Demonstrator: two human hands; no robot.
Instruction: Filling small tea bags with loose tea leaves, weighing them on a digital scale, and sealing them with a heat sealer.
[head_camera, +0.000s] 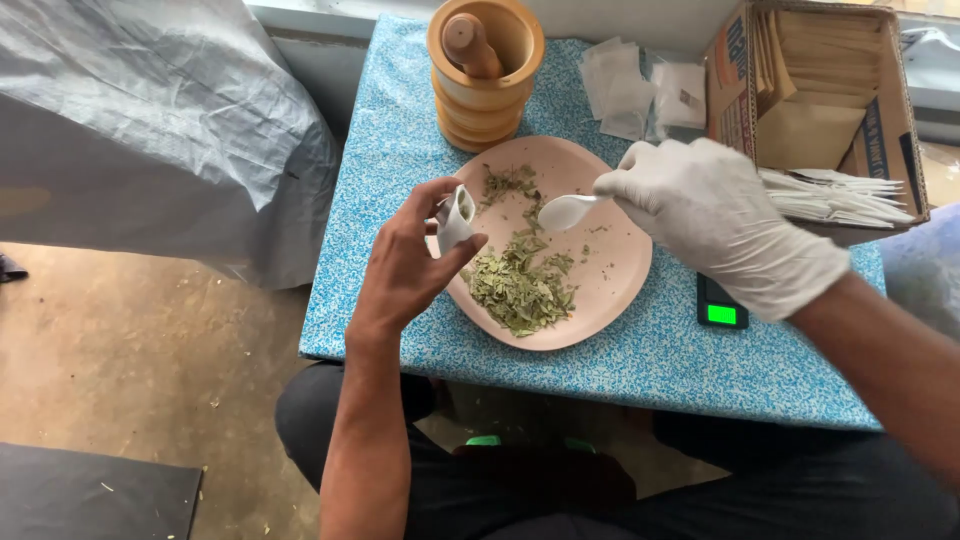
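The bare left hand pinches a small white paper bag between thumb and fingers, with its mouth upward and open, so it seems ready to receive something. The bag is over the left rim of the pink plate, near the dried green leaves. The gloved right hand is closed on the handle of a white spoon, whose bowl points to the bag, just beside it and above the leaves

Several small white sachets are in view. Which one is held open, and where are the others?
The sachet pinched upright in the bare left hand, its mouth open over the pink plate. The other sachets lie flat in a loose pile behind the plate.
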